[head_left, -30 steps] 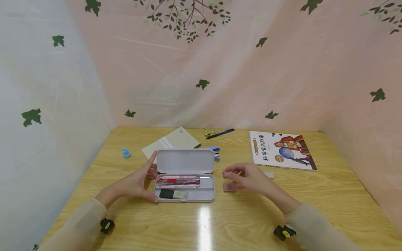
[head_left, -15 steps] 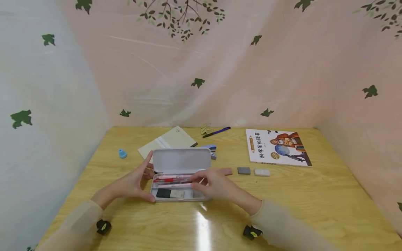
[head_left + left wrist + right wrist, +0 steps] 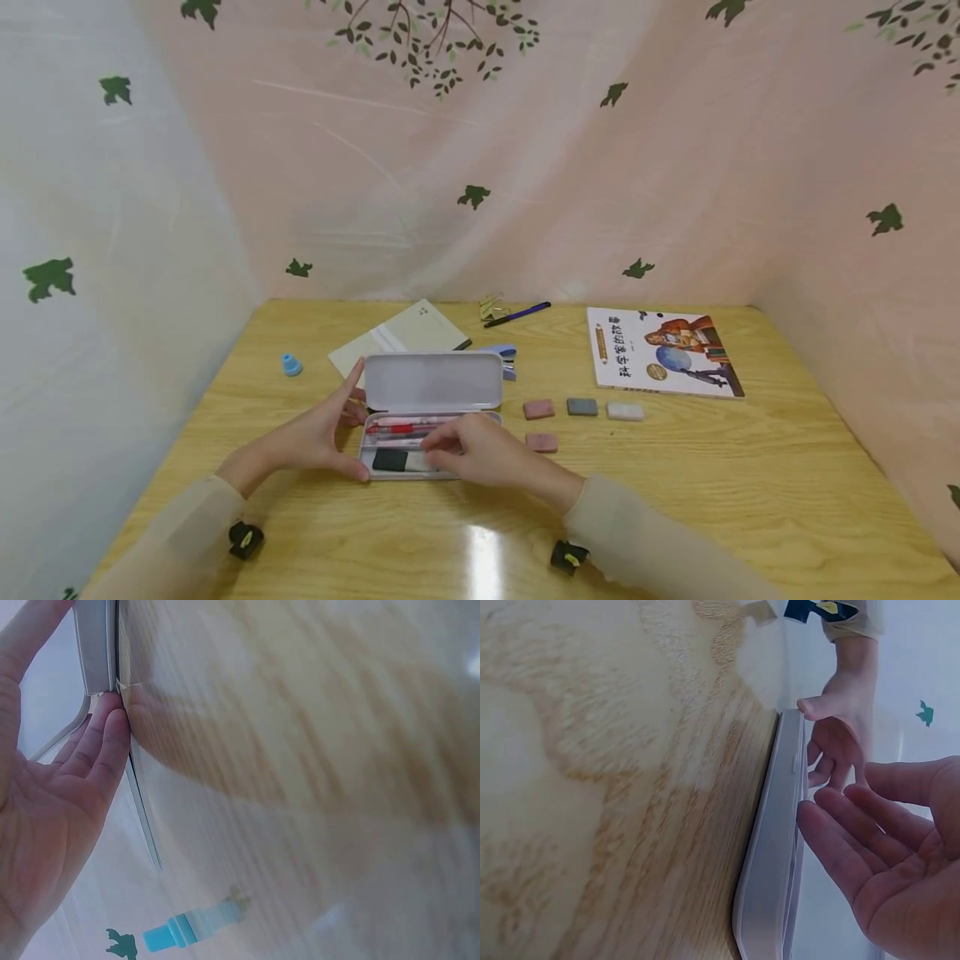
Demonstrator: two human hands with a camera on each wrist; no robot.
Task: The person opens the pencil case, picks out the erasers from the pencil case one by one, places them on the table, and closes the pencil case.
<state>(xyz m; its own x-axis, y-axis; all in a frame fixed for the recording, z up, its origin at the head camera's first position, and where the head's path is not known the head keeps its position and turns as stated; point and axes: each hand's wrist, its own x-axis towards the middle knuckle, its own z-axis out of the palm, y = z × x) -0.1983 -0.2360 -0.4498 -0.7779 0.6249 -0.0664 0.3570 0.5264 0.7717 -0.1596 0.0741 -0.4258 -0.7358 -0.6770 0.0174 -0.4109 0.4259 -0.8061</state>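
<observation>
An open white pencil case (image 3: 432, 382) lies on the wooden table (image 3: 675, 483), its lid raised toward the back. The tray holds red pens (image 3: 401, 429) and a black-and-white eraser (image 3: 397, 461). My left hand (image 3: 337, 429) braces the case's left end, index finger against the lid's edge and thumb at the front corner; in the left wrist view its straight fingers (image 3: 105, 742) touch the case's rim (image 3: 94, 645). My right hand (image 3: 450, 450) hovers over the tray's right half, fingers relaxed. In the right wrist view this hand (image 3: 877, 855) is spread beside the case (image 3: 769, 855).
To the right of the case lie two pink erasers (image 3: 538, 408) (image 3: 542, 442), a grey one (image 3: 582, 407) and a white one (image 3: 626, 411). Behind are a picture book (image 3: 663, 350), a notebook (image 3: 405, 335), a blue pen (image 3: 517, 315), binder clips (image 3: 491, 308), a stapler (image 3: 506, 357) and a small blue cap (image 3: 291, 365).
My right hand has moved left from the erasers to above the case's tray, uncovering the two pink erasers. The left hand has stayed at the case's left end.
</observation>
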